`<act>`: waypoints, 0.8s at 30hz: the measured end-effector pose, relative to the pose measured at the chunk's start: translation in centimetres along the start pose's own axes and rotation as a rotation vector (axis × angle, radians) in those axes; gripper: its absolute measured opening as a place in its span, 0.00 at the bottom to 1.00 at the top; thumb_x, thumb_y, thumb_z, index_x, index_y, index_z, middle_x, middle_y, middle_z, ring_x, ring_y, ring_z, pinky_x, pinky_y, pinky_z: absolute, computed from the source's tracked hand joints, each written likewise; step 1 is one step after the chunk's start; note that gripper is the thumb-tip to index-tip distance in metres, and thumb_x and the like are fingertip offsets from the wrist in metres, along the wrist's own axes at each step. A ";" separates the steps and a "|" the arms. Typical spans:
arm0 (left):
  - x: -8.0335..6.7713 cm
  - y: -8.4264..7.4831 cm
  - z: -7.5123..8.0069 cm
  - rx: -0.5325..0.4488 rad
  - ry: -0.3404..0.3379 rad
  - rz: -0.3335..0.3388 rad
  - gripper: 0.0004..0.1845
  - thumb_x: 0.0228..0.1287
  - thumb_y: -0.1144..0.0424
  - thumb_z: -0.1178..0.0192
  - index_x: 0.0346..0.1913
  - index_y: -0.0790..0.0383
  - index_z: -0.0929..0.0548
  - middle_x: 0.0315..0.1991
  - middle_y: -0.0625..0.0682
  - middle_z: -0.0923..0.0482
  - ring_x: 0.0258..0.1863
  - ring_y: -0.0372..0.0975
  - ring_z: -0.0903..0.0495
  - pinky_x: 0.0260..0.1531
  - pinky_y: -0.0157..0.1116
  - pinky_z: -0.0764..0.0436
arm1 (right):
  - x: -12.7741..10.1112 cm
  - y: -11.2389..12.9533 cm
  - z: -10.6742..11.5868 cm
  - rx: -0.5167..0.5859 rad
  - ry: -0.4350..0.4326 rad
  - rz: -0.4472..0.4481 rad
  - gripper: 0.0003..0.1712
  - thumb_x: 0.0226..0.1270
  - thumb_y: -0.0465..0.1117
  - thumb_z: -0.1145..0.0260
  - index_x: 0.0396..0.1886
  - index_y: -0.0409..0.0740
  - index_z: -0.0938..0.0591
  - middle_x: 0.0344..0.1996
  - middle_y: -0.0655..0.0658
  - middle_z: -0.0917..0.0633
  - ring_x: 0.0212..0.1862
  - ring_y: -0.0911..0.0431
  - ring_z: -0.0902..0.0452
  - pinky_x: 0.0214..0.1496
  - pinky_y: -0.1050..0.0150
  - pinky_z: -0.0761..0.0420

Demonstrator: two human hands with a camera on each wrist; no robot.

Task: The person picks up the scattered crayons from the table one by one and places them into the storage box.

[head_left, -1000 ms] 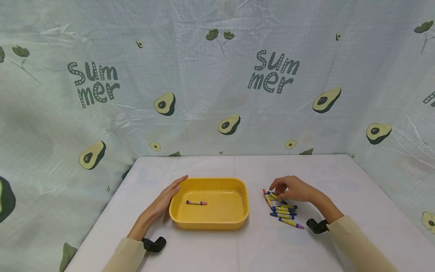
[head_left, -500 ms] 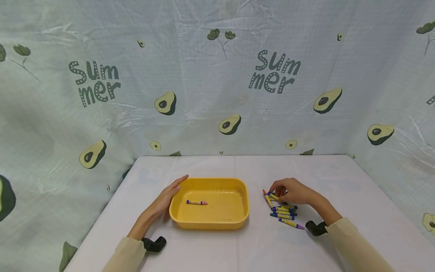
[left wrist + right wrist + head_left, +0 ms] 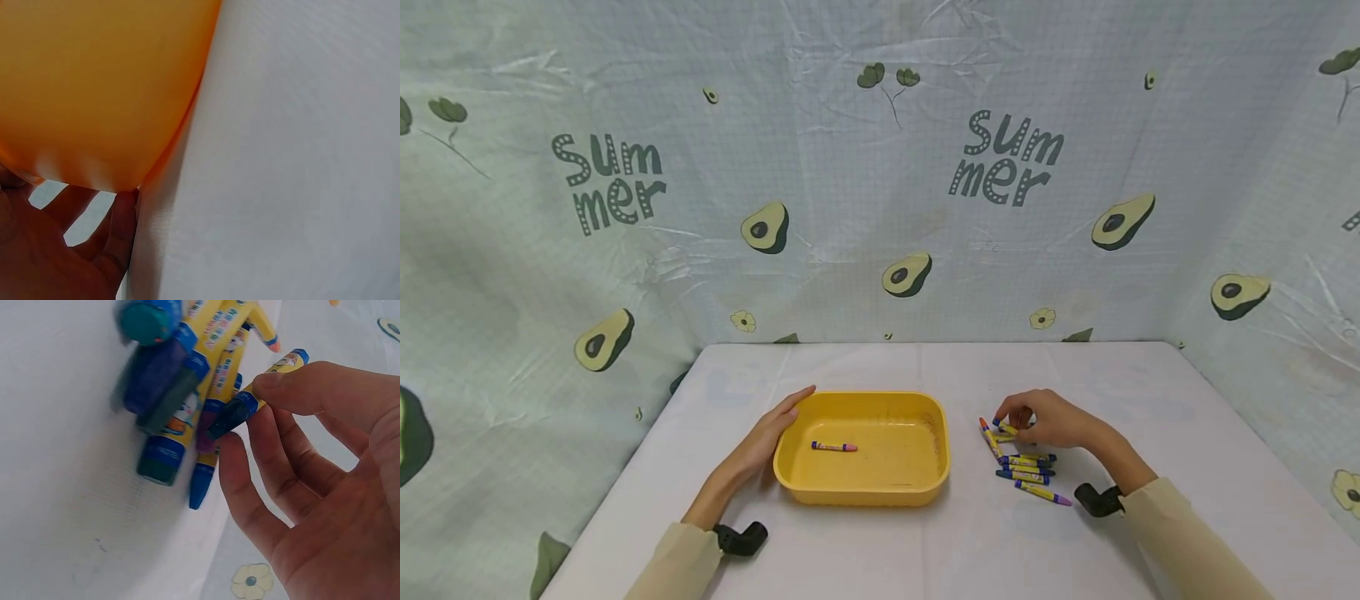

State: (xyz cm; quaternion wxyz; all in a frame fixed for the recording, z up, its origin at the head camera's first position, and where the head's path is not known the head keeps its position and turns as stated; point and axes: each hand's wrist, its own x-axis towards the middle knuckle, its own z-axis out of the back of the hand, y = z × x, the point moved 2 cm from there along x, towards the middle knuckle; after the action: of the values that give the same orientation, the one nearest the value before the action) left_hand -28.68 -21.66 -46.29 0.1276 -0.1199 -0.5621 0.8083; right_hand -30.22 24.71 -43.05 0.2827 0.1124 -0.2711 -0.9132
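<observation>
My left hand rests along the left side of a yellow plastic tray, fingers stretched out against its rim. In the left wrist view the fingertips touch the tray's wall. One crayon with a pink tip lies inside the tray. My right hand pinches a dark-tipped crayon with a yellow wrapper between thumb and fingers, over the loose pile. Several more crayons lie to the right of the tray, among them an orange-tipped crayon and a purple-tipped crayon.
A white-covered table carries everything. Behind it hangs a pale cloth printed with avocados and lettering. Black wrist cameras sit on both wrists, the left camera near the tray's front left corner.
The right hand has closed its fingers on one crayon at the far end of the pile and raised it slightly. The left hand and the tray have stayed in place.
</observation>
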 end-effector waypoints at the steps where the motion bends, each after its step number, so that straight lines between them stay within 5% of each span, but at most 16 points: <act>1: 0.0 0.0 0.0 -0.001 -0.002 0.004 0.27 0.86 0.56 0.67 0.83 0.51 0.44 0.84 0.58 0.50 0.83 0.56 0.49 0.82 0.60 0.54 | 0.0 0.0 0.1 -0.002 -0.002 0.001 0.17 0.62 0.30 0.29 0.51 0.44 0.14 0.36 0.52 0.14 0.39 0.62 0.22 0.41 0.69 0.18; 24: 0.0 -0.1 -0.3 0.001 -0.028 0.001 0.27 0.86 0.58 0.68 0.82 0.52 0.43 0.84 0.59 0.50 0.83 0.56 0.48 0.81 0.59 0.51 | 2.1 3.5 2.9 -0.056 -0.047 0.044 0.18 0.65 0.29 0.32 0.54 0.44 0.14 0.39 0.47 0.13 0.40 0.60 0.22 0.47 0.66 0.15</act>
State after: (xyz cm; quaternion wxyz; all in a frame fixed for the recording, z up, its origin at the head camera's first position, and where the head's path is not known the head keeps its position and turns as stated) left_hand -28.54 -21.38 -46.35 0.1191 -0.1087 -0.5635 0.8102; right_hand -31.35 22.31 -38.82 0.2992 0.0769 -0.2544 -0.9164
